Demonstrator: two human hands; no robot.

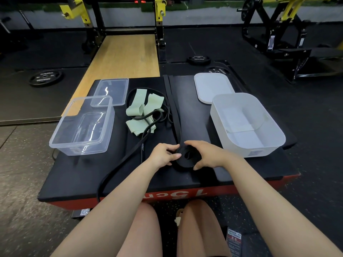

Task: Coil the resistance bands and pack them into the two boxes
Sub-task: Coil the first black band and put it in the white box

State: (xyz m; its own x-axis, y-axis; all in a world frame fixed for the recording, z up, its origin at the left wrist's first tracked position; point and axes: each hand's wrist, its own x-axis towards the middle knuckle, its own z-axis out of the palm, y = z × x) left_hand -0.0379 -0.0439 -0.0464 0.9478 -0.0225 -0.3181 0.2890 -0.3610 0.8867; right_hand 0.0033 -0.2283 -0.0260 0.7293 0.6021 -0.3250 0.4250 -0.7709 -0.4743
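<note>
Between both hands (163, 153) (206, 154), wide black band (175, 112) stretches straight away.

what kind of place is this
Most likely a gym: a black weight plate lies on the dark rubber floor, and a black and yellow lifting rack stands over a wooden platform.
</note>
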